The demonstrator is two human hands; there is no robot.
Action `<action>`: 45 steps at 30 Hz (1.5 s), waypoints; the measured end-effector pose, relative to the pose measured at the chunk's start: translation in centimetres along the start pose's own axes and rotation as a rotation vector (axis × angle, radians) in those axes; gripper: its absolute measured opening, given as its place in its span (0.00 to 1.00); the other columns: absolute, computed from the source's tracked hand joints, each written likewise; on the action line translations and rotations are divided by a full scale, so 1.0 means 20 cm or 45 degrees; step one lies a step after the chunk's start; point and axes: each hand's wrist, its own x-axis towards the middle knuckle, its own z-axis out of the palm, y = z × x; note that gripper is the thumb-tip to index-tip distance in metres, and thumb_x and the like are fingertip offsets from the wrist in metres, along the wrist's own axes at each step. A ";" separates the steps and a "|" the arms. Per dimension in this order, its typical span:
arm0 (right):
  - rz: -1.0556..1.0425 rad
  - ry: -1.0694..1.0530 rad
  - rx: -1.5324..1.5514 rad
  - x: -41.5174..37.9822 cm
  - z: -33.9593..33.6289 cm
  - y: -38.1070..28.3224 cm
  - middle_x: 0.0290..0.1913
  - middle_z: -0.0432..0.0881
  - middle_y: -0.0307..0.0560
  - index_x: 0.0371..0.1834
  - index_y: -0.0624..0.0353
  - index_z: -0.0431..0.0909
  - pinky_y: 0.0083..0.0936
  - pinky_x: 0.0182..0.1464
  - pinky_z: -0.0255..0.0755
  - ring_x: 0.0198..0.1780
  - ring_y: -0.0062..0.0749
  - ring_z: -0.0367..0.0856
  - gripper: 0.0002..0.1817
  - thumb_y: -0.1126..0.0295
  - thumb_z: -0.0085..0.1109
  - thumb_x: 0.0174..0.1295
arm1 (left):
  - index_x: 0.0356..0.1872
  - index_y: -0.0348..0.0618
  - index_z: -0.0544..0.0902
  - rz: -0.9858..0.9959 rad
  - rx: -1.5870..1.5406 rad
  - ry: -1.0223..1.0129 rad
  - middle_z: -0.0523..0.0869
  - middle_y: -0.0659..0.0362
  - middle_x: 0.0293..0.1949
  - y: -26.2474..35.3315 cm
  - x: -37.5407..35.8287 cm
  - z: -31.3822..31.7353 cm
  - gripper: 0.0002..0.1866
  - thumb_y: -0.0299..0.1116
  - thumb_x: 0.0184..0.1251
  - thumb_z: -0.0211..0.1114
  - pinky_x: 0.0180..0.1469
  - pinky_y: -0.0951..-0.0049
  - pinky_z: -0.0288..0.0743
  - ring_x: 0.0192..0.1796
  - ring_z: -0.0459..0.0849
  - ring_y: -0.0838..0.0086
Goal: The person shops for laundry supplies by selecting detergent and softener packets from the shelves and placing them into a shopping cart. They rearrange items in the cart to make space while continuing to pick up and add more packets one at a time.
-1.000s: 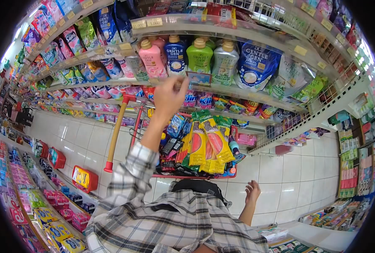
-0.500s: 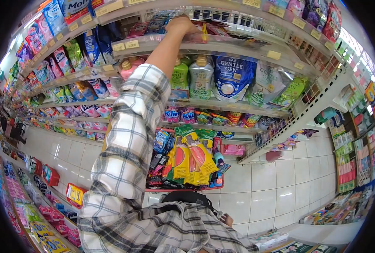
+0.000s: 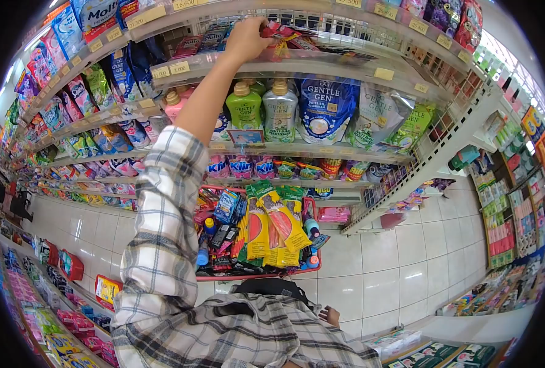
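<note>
My left hand point(image 3: 248, 40) reaches up to the top shelf, its fingers closed on the edge of some red sachets point(image 3: 280, 32). Blue Molto sachets point(image 3: 214, 38) lie just left of that hand. Low at my right side, away from the goods, hangs my right hand point(image 3: 329, 316); its fingers look loosely apart and nothing shows in them. In front of my body stands a red shopping basket point(image 3: 223, 278), heaped with yellow-and-green packs point(image 3: 258, 230), blue packets and small bottles.
Below the sachets, a shelf holds Gentle Gen bottles point(image 3: 280, 110) and pouches point(image 3: 324, 110). A white perforated shelf end panel point(image 3: 429, 153) juts out on the right. Tiled floor point(image 3: 401, 257) lies beyond the basket. More stocked shelves line the left, with red baskets point(image 3: 71, 265) near them.
My left hand has shifted slightly left in view, and the red sachets at its fingers now stand raised and more exposed. The basket and shelves appear further left, with more basket contents showing.
</note>
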 end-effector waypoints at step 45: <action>0.064 0.022 -0.396 -0.08 0.18 -0.17 0.29 0.79 0.50 0.43 0.63 0.77 0.33 0.23 0.74 0.26 0.39 0.80 0.14 0.65 0.56 0.59 | 0.32 0.44 0.87 -0.648 0.097 -0.371 0.86 0.52 0.27 0.13 -1.50 -0.11 0.18 0.50 0.60 0.64 0.36 0.59 0.79 0.33 0.86 0.56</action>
